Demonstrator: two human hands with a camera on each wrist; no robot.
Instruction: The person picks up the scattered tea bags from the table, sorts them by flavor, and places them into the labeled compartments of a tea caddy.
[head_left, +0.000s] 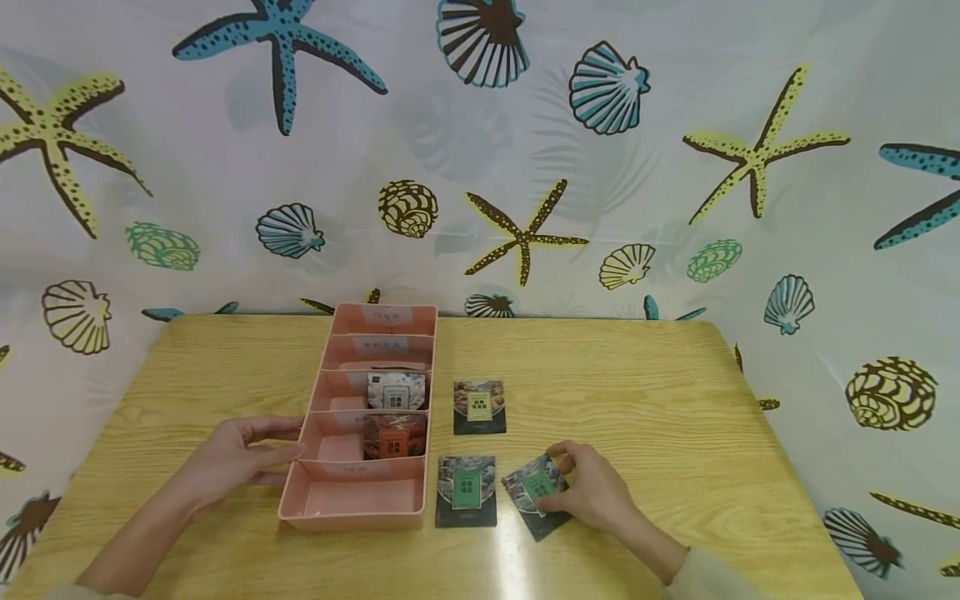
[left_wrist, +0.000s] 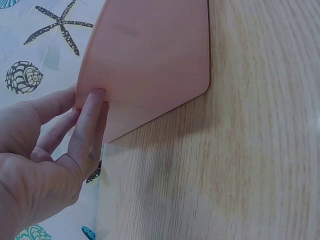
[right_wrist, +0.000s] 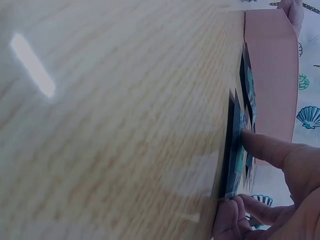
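Observation:
A long pink divided box (head_left: 352, 521) stands left of the table's middle. My left hand (head_left: 236, 454) holds its left wall, fingertips at the rim; in the left wrist view, fingers (left_wrist: 92, 107) lie against the outer wall. My right hand (head_left: 596, 492) pinches a green-labelled tea packet (head_left: 536, 487) between thumb and fingers, tilted beside the box. In the right wrist view this packet (right_wrist: 234, 150) has its lower edge close to the tabletop. Another green-labelled packet (head_left: 467, 492) lies flat between it and the box. A yellow-labelled packet (head_left: 480, 408) lies behind that one.
Inside the box, a white packet (head_left: 397, 392) and a red packet (head_left: 395, 437) sit in separate compartments. The front compartment has a bare floor. Paper labels mark the dividers. Behind the wooden table (head_left: 600, 367) hangs a shell-and-starfish curtain (head_left: 675, 50).

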